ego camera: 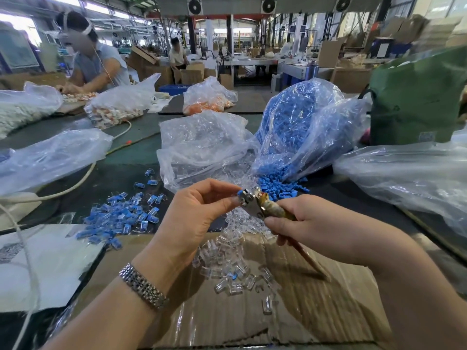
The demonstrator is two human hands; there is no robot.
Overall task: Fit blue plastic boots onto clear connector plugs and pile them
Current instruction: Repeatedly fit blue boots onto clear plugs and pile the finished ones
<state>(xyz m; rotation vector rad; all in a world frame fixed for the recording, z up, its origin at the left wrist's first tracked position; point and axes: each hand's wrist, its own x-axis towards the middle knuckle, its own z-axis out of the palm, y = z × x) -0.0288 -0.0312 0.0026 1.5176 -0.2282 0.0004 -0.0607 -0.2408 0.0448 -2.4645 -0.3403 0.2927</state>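
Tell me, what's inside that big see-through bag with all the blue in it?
The big bag is stuffed with small blue boots, and some have spilled out of its mouth onto the table. What lies deeper inside or underneath is covered.

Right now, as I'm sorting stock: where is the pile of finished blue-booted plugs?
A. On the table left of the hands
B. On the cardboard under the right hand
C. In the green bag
A: the assembled blue-and-clear pieces lie on the dark table, left of the left hand.
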